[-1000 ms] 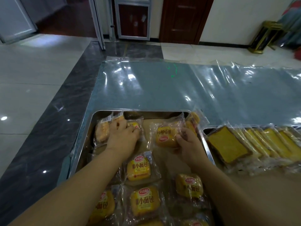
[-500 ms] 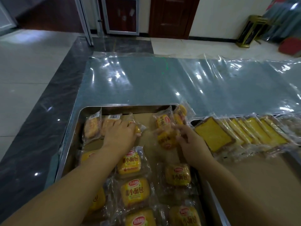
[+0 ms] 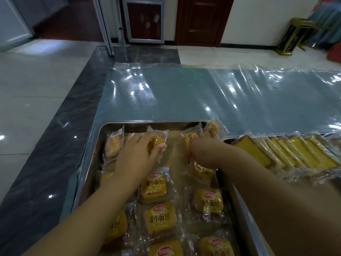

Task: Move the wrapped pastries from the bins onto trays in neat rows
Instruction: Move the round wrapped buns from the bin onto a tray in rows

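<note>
A steel tray (image 3: 86,169) lined with brown paper holds several wrapped yellow pastries with red labels, such as one in the middle (image 3: 154,185). At the far end of the tray, my left hand (image 3: 136,156) grips a wrapped pastry (image 3: 159,140) that stands on edge next to two others (image 3: 113,145). My right hand (image 3: 200,151) is curled over a wrapped pastry (image 3: 202,170) near the tray's right wall. Another pastry (image 3: 191,137) stands just beyond its fingers, which are mostly hidden.
A second tray (image 3: 239,206) to the right carries a row of wrapped yellow cake slices (image 3: 287,152). One pastry (image 3: 213,128) leans on the first tray's far right corner. Clear plastic sheeting (image 3: 203,97) covers the table beyond. Tiled floor lies to the left.
My left hand lifted and closed round the pastry at the far row. My right hand drew its pastry nearer and lower along the tray's right side. The camera shifted slightly.
</note>
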Motion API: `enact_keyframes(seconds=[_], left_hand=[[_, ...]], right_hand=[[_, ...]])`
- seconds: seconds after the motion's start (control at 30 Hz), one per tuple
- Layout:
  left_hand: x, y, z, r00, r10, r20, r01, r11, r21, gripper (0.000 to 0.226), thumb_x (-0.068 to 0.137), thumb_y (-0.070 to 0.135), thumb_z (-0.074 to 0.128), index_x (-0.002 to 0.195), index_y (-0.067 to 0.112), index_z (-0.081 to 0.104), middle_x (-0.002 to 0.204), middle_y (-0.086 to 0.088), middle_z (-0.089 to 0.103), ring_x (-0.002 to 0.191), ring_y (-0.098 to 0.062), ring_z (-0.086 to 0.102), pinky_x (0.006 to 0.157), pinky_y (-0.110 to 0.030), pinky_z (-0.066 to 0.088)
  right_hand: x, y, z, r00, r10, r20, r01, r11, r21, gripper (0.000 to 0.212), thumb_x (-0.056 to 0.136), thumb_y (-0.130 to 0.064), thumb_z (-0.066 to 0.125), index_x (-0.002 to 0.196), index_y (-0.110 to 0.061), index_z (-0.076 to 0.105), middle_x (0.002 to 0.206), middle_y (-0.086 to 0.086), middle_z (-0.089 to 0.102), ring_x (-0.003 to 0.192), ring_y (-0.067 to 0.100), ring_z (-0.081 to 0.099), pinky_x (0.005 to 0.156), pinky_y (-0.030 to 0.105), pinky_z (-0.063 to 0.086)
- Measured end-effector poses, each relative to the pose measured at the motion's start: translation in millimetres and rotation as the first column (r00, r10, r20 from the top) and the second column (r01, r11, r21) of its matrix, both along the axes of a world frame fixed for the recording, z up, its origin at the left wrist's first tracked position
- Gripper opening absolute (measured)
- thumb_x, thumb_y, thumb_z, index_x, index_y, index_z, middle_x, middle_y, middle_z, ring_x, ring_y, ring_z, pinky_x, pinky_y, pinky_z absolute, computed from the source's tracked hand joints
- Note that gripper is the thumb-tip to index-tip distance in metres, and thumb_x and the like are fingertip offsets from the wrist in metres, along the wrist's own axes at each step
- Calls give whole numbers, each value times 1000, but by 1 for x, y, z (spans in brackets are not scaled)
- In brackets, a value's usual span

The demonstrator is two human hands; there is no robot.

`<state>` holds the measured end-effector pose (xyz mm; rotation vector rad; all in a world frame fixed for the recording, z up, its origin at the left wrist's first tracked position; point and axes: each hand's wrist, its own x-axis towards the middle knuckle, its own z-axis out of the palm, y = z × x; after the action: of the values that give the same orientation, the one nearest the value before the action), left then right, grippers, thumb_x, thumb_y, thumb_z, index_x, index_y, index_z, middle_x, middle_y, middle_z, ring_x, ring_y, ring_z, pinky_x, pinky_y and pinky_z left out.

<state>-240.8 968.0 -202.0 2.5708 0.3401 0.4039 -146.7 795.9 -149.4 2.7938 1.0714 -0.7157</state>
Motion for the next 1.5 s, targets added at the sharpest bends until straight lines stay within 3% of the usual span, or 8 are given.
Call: enact_keyframes(seconds=[0.3,0.4,0.53,0.67,0.93,1.07,1.2,1.5], left_hand=[[-20,4,1,999,44,-2,-44,996,-74,42,86,54,47,119,28,55,113,7,58,94,-6,52,71,-19,41],[-27,0,0,999,48,-9,-48,994,-98,44,85,54,48,121,29,54,112,8,58,89,-2,48,66,-13,35],[-30,-3,4,996,74,-41,-80,986,-146,50,81,59,46,122,32,53,112,12,59,92,-3,54,74,-19,43],[-32,-8,3,995,-71,-64,50,958,-284,44,89,50,41,127,31,52,115,9,59,105,-7,55,89,-32,49],[-40,17,-3,946,-305,-110,268,927,-263,43,97,34,40,137,47,30,137,26,32,133,-7,23,111,-35,22],[-26,44,-6,998,50,-41,-49,999,15,49,89,38,52,135,34,38,141,4,35,131,-20,20,107,-39,25],[-8,63,-16,912,246,-329,-261,965,0,58,88,42,54,138,21,32,143,-11,31,129,-33,29,101,-44,35],[25,11,-26,958,-109,-267,43,969,-242,35,92,40,47,127,36,47,141,5,35,120,-15,43,97,-35,43]], right_hand=[[-22,-7,-58,989,-145,-41,150,922,358,47,88,-2,51,129,-24,51,130,-1,49,110,17,52,90,28,47],[-29,-10,-58,955,-287,-68,270,760,591,39,88,-10,57,125,-20,55,119,-5,55,101,9,54,83,19,45],[-42,5,-38,822,-232,-519,564,458,688,16,94,-28,50,106,-27,61,98,-8,66,91,10,63,79,24,53],[-50,24,-22,673,-3,-740,689,367,625,34,99,-34,38,86,-18,65,83,0,71,81,16,68,69,24,56],[-42,40,-38,647,-394,-652,761,280,585,25,88,-14,61,111,-21,54,104,0,62,90,13,63,67,25,56],[-29,39,-42,593,-483,-644,772,114,626,15,91,-12,56,105,-16,54,97,-1,63,82,8,62,56,18,48],[-22,34,-42,608,-439,-661,755,63,653,12,91,-11,56,97,-21,55,97,-1,64,88,13,63,69,31,56],[-11,13,-37,640,-505,-578,672,3,741,11,91,-16,56,88,-26,58,89,-3,64,83,13,63,64,30,52]])
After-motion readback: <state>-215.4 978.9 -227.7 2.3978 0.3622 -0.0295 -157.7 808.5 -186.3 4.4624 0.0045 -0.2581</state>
